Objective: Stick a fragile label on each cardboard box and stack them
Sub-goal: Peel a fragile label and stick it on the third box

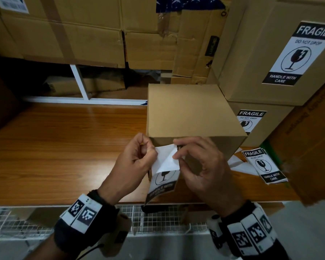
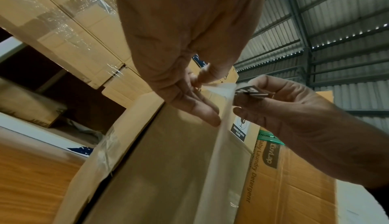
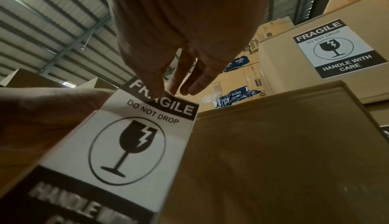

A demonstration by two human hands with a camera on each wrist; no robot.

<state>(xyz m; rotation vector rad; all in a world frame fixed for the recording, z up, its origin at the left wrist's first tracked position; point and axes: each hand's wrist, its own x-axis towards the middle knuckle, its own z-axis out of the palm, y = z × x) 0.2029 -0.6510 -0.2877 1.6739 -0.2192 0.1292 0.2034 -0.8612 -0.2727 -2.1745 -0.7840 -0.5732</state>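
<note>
A plain cardboard box (image 1: 191,111) stands on the wooden table (image 1: 64,151) just beyond my hands. In front of its near face I hold a fragile label (image 1: 162,182). My left hand (image 1: 139,158) pinches the white backing sheet (image 1: 166,160), which is folded away from the label's top. My right hand (image 1: 193,158) pinches the label's black top corner. In the right wrist view the label (image 3: 126,144) shows its printed face beside the box (image 3: 273,161). In the left wrist view the backing (image 2: 219,144) runs down along the box (image 2: 168,169).
Two labelled boxes are stacked at the right, the upper one (image 1: 270,53) on the lower one (image 1: 261,124). A pile of spare labels (image 1: 265,166) lies on the table at the right. Large cartons (image 1: 73,29) line the back. A wire rack (image 1: 158,216) sits below the table's near edge.
</note>
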